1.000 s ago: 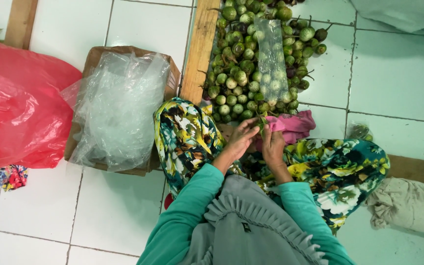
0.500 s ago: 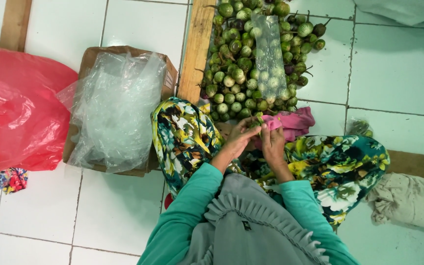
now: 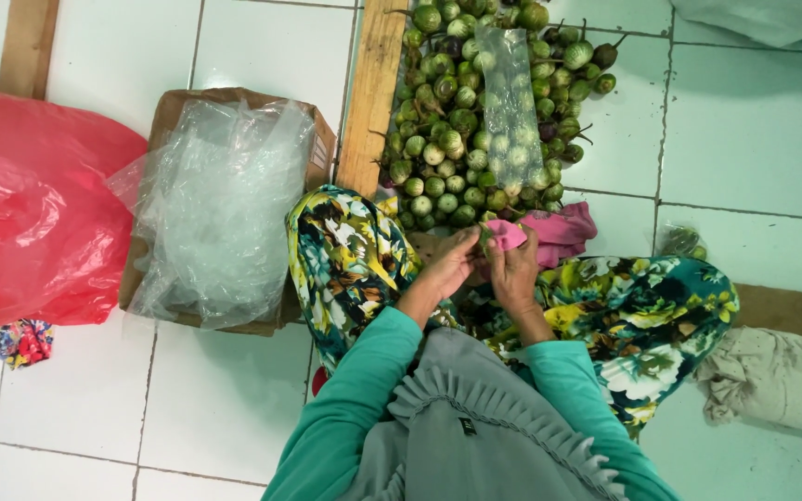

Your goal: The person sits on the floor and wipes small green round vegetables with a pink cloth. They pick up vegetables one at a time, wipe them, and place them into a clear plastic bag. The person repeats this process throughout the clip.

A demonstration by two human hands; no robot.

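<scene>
Both hands work a small pink piece at the lap.

Left hand (image 3: pixel 452 264) and right hand (image 3: pixel 512 269) pinch the pink piece (image 3: pixel 510 234), possibly soft cloth; light, limp, best held by its edge; green eggplants (image 3: pixel 475 121) at twelve o'clock.

Small pink piece (image 3: pixel 510 234) between fingers (image 3: pixel 472 245)

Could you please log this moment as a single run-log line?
left hand: at small green fruit, grip unclear | right hand: touching pink cloth | green fruit pile: ahead on floor | clear bag: lying on pile
</scene>
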